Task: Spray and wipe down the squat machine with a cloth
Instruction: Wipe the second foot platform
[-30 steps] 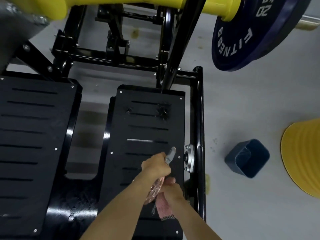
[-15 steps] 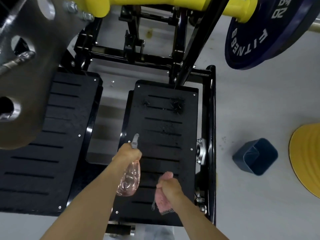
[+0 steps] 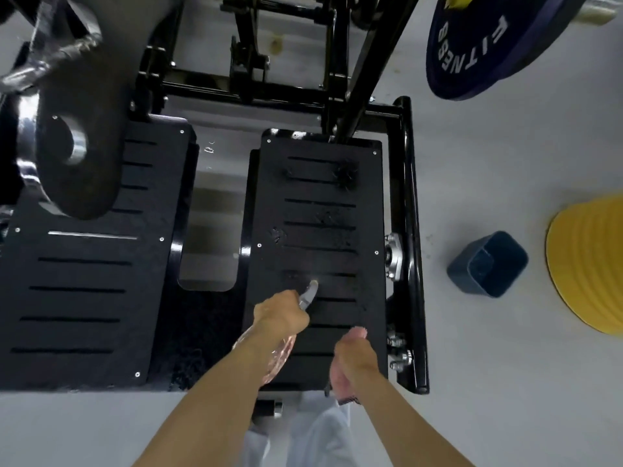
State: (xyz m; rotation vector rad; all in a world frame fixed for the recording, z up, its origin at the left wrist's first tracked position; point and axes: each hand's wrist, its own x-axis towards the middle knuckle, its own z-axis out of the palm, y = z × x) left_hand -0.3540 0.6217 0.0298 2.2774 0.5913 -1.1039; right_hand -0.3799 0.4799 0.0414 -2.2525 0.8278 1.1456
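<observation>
The squat machine has two black slotted foot plates, a right plate (image 3: 320, 214) and a left plate (image 3: 84, 291). My left hand (image 3: 281, 313) grips a clear pink spray bottle (image 3: 278, 357), its grey nozzle (image 3: 310, 291) pointing at the right plate, where wet droplets show. My right hand (image 3: 354, 352) holds a bunched pink cloth (image 3: 338, 382) over the near right corner of that plate. Most of the cloth is hidden under the hand.
A black frame rail (image 3: 409, 230) runs along the right plate. A dark weight plate (image 3: 77, 136) hangs close at upper left, a navy plate (image 3: 488, 45) at upper right. On the grey floor stand a blue bin (image 3: 487, 264) and a yellow ribbed object (image 3: 590, 264).
My left hand with the bottle has swung right and forward over the right plate. The right hand with the cloth has drawn back toward the plate's near edge. The view shifted.
</observation>
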